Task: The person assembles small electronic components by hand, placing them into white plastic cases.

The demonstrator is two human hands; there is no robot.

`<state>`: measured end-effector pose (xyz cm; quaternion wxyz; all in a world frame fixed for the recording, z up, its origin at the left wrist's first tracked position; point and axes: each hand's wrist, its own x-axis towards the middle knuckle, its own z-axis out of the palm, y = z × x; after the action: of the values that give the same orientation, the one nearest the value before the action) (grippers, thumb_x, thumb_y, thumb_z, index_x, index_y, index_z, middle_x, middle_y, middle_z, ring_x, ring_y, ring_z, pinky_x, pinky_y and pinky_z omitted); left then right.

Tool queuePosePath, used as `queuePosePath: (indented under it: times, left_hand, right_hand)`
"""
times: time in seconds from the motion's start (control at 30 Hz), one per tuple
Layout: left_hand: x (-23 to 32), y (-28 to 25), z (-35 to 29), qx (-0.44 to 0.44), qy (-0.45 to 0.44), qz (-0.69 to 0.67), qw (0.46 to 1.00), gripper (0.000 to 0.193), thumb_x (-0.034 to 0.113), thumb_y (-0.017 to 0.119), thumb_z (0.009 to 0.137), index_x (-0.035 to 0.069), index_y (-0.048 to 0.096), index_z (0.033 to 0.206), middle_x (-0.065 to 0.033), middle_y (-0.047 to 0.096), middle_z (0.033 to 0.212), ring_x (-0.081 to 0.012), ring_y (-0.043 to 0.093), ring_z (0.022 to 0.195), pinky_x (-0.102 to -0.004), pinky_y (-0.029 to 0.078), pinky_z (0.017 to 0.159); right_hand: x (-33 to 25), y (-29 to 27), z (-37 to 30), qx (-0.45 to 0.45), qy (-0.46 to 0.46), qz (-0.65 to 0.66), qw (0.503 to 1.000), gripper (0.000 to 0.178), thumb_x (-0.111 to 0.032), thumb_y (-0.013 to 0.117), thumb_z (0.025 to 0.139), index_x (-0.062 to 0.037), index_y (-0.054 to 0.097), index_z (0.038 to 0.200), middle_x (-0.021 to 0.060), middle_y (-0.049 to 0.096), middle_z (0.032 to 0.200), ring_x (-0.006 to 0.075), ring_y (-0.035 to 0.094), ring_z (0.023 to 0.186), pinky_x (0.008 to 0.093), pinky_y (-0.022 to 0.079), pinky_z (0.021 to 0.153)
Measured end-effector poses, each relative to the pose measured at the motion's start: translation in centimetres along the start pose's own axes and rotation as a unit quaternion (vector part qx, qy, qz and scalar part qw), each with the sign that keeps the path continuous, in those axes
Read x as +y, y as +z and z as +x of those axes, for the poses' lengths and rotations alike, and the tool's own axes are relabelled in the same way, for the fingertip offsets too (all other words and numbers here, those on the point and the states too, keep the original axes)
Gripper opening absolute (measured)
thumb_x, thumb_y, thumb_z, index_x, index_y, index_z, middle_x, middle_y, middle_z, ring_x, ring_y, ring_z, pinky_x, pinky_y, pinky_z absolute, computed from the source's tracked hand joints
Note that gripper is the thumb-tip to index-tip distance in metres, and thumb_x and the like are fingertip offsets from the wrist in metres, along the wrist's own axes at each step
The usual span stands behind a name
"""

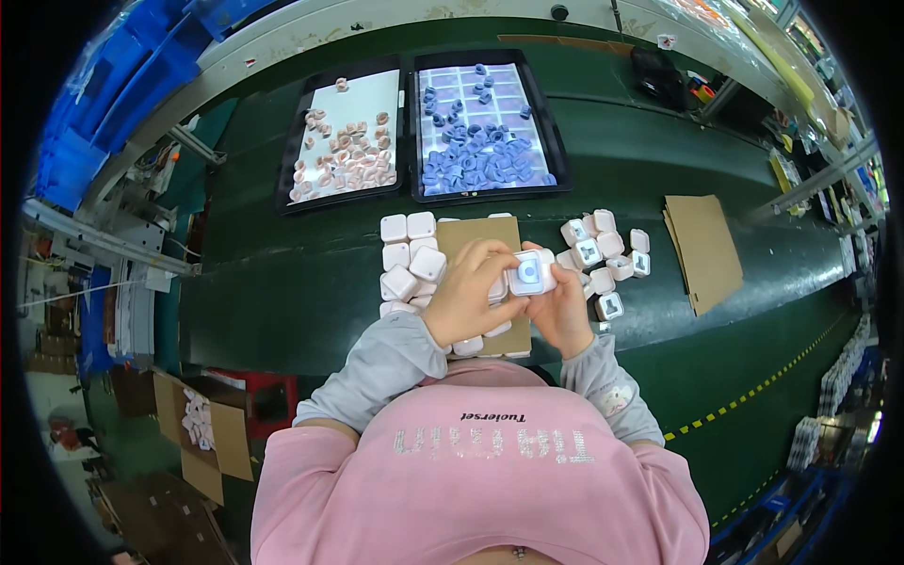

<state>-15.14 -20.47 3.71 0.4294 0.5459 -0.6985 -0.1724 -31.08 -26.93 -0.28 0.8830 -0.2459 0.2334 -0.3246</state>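
Between my two hands is a small white square case with a light blue round piece showing on its upper face. My right hand grips it from the right, thumb along its edge. From the left, the bent fingers and thumb of my left hand pinch its side. Below the hands lies a brown cardboard sheet. Closed white cases sit in rows to the left, some partly covered by my left hand. Several similar cases lie loosely to the right, some showing a dark-and-silver face.
At the back, a black tray holds blue ring-like pieces; beside it another black tray holds pale pink ones. Folded cardboard lies at right on the green table. An open carton stands at lower left.
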Motion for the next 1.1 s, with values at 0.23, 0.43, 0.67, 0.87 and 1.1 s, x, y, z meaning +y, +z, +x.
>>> queuePosePath:
  times: [0.23,0.43,0.67,0.87,1.1]
  left_hand:
    - [-0.4,2.3,-0.5,0.017,-0.066,0.006,0.998,0.036,0.026,0.081,0.062,0.006,0.063,0.085,-0.0101,0.047,0.100,-0.0323,0.046,0.099,-0.0392,0.037,0.086]
    - [-1.0,3.7,-0.7,0.002,-0.059,0.030,0.998,0.031,0.027,0.080,0.065,0.006,0.061,0.075,-0.0091,0.044,0.096,-0.0303,0.044,0.094,-0.0394,0.035,0.083]
    - [0.0,4.3,-0.1,-0.093,-0.054,-0.224,0.969,0.024,0.018,0.079,0.069,0.007,0.060,0.079,-0.0046,0.041,0.096,-0.0205,0.042,0.097,-0.0318,0.033,0.088]
    - [-5.1,4.6,1.7,0.018,-0.088,-0.184,0.979,0.019,0.019,0.072,0.078,0.006,0.060,0.086,-0.0051,0.050,0.096,-0.0145,0.049,0.088,-0.0258,0.038,0.081]
    - [-15.1,2.0,8.8,0.142,-0.251,-0.188,0.939,0.052,0.033,0.062,0.088,0.000,0.041,0.121,-0.0077,0.061,0.083,-0.0139,0.054,0.071,-0.0258,0.045,0.063]
  right_hand:
    - [-1.0,-0.5,-0.4,-0.001,-0.004,-0.181,0.984,0.044,-0.021,0.059,0.088,-0.0115,0.041,0.127,0.0039,0.055,0.098,0.0100,0.054,0.077,0.0235,0.047,0.057]
    - [-1.5,-1.5,-0.7,-0.012,-0.005,-0.231,0.973,0.037,-0.018,0.057,0.089,-0.0066,0.046,0.122,0.0036,0.057,0.085,0.0083,0.054,0.066,0.0220,0.044,0.051]
    - [-0.3,-5.8,0.8,-0.037,0.073,-0.109,0.991,0.039,-0.033,0.047,0.090,-0.0022,0.054,0.113,0.0044,0.061,0.080,0.0104,0.056,0.057,0.0219,0.040,0.043]
    - [-0.4,-9.9,1.1,0.065,0.038,-0.148,0.986,0.035,-0.042,0.046,0.090,-0.0101,0.053,0.102,0.0030,0.059,0.078,0.0092,0.049,0.049,0.0211,0.030,0.038]
    - [-3.2,-13.8,-0.9,0.281,-0.141,-0.186,0.931,0.034,-0.037,0.047,0.093,-0.0081,0.045,0.111,0.0073,0.058,0.087,0.0148,0.057,0.058,0.0233,0.045,0.044]
